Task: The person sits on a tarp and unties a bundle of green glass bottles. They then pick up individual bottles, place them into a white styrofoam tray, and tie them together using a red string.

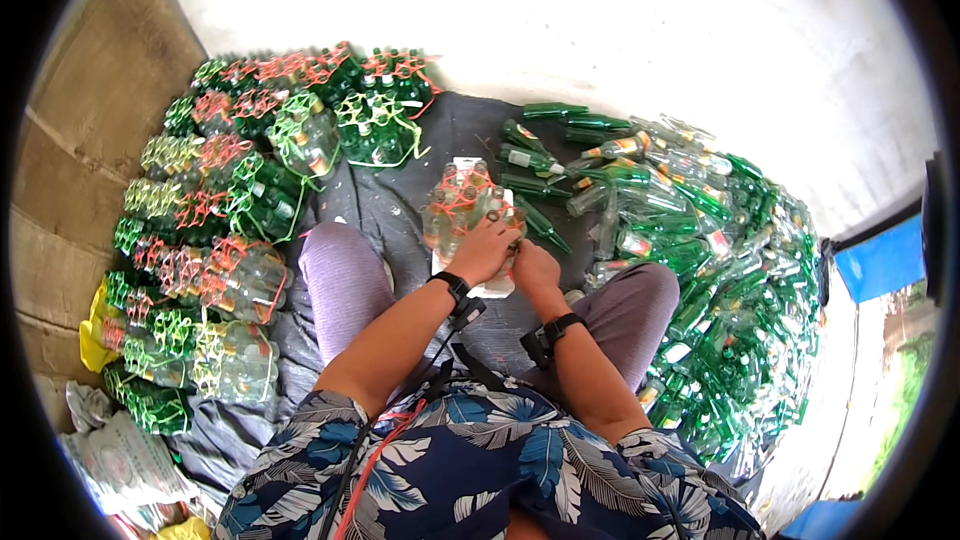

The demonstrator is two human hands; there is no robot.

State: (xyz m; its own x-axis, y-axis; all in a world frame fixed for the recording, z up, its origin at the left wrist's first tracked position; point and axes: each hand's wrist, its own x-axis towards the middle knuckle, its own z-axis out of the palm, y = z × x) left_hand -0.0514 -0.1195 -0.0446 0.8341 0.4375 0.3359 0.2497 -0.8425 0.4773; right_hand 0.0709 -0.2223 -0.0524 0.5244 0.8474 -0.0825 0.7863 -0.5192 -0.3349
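Note:
A bundle of upright clear glass bottles stands between my knees on a white board. Red plastic strap is woven around the bottle necks. My left hand reaches over the bundle's right side, its fingers bent around the necks and closed on the strap there. Close beside it, at the bundle's right edge, my right hand is closed with its fingers curled in. What it grips is hidden by the fingers. Both wrists wear dark bands.
Several strapped bundles of green and clear bottles fill the left side. A large loose heap of bottles lies to the right, its near bottles close to my right knee. Dark sheeting covers the floor; a pale wall stands behind.

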